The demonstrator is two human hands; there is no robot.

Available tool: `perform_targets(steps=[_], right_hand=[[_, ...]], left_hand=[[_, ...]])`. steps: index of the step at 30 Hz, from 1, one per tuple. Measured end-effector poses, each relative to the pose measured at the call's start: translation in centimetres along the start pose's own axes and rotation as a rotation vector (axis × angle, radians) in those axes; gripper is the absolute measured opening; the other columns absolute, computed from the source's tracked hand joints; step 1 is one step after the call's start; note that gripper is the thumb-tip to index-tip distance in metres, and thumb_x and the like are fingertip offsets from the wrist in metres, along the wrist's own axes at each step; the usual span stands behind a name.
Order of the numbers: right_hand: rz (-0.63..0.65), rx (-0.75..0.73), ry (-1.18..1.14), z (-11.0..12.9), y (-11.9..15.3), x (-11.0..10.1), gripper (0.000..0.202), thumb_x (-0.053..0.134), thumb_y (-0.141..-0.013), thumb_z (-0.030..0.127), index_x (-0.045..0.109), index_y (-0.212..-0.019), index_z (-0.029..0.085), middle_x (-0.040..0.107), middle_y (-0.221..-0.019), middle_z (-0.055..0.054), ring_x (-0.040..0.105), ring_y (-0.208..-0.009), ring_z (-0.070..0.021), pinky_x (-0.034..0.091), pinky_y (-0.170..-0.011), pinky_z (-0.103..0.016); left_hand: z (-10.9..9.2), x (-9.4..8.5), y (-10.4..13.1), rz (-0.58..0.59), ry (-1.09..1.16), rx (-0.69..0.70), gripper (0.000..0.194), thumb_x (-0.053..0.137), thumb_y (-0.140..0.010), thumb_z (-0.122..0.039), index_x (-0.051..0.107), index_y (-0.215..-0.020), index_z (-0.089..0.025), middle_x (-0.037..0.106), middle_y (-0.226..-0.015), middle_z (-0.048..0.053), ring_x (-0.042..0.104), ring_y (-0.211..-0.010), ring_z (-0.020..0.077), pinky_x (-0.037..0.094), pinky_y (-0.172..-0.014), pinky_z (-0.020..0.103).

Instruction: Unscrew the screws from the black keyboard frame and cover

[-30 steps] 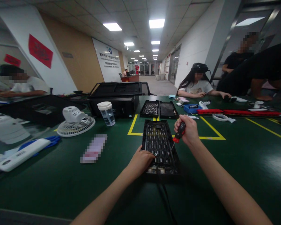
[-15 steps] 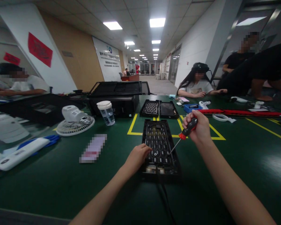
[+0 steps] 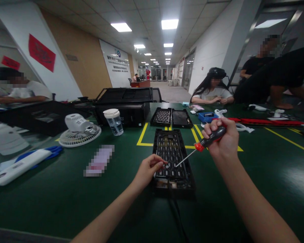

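Observation:
A black rectangular case (image 3: 172, 148) with rows of dark rounded cells lies open on the green table, a dark cable running from its near end. My right hand (image 3: 224, 136) is wrapped round the black and red handle of a screwdriver (image 3: 199, 146). Its metal shaft slants down left, the tip over the cells. Beside the case's left edge, my left hand (image 3: 150, 169) has thumb and fingertips close together over the cells, near a small bright ring (image 3: 167, 166). Whatever those fingertips may hold is too small to make out.
Behind the case sit a second open black case (image 3: 161, 116) and a blue tray (image 3: 207, 116). Leftward are a lidded cup (image 3: 114, 122), a white fan (image 3: 79, 131), a blurred phone-like item (image 3: 100, 160) and a white device (image 3: 21, 167). Other people are at both sides.
My right hand has moved right and nearer, while the screwdriver tip has shifted left over the cells. My left thumb now shows beside the fingers. A person across the table has drawn their hands together.

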State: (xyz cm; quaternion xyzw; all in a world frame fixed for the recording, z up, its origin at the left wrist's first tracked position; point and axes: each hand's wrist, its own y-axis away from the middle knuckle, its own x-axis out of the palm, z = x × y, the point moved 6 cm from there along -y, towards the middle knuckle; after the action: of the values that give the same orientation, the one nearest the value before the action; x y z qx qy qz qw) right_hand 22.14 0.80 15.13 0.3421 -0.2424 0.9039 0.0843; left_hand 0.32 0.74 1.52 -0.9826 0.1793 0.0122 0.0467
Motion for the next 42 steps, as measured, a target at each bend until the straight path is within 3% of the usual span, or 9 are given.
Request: perform_targets(steps=[5, 11, 16, 42], right_hand=[[0.082, -0.074, 0.005, 0.6, 1.9, 1.9, 0.024, 0.046, -0.075, 0.027, 0.041, -0.053, 0.017, 0.036, -0.047, 0.005, 0.038, -0.040, -0.0072, 0.030, -0.034, -0.018], [0.170, -0.144, 0.015, 1.8, 3.5, 3.3, 0.025, 0.040, -0.077, 0.023, 0.042, -0.052, 0.018, 0.035, -0.045, 0.004, 0.037, -0.038, -0.0090, 0.029, -0.033, -0.021], [0.208, -0.162, 0.015, 2.6, 3.9, 3.7, 0.024, 0.041, -0.076, 0.024, 0.042, -0.053, 0.018, 0.035, -0.045, 0.003, 0.037, -0.038, -0.0095, 0.027, -0.032, -0.022], [0.261, -0.209, 0.081, 3.2, 5.3, 5.1, 0.023, 0.048, -0.072, 0.026, 0.047, -0.051, 0.019, 0.039, -0.042, 0.003, 0.038, -0.037, -0.0104, 0.030, -0.031, -0.022]], left_hand=[[0.8, 1.4, 0.7, 0.072, 0.431, -0.190, 0.022, 0.062, -0.074, -0.031, 0.049, -0.083, -0.016, 0.065, -0.093, 0.007, 0.059, -0.076, 0.0119, 0.046, -0.069, 0.025], [2.1, 2.2, 1.2, 0.099, 0.641, -0.350, 0.023, 0.068, -0.070, -0.027, 0.052, -0.081, -0.015, 0.059, -0.084, 0.002, 0.057, -0.072, 0.0091, 0.046, -0.063, 0.021], [2.7, 2.4, 1.4, 0.093, 0.691, -0.411, 0.023, 0.070, -0.068, -0.024, 0.054, -0.081, -0.013, 0.052, -0.067, -0.003, 0.050, -0.057, 0.0029, 0.042, -0.056, 0.015], [1.5, 2.9, 2.1, 0.149, 0.645, -0.394, 0.024, 0.068, -0.069, -0.029, 0.053, -0.080, -0.014, 0.054, -0.070, -0.001, 0.052, -0.061, 0.0049, 0.043, -0.059, 0.018]])
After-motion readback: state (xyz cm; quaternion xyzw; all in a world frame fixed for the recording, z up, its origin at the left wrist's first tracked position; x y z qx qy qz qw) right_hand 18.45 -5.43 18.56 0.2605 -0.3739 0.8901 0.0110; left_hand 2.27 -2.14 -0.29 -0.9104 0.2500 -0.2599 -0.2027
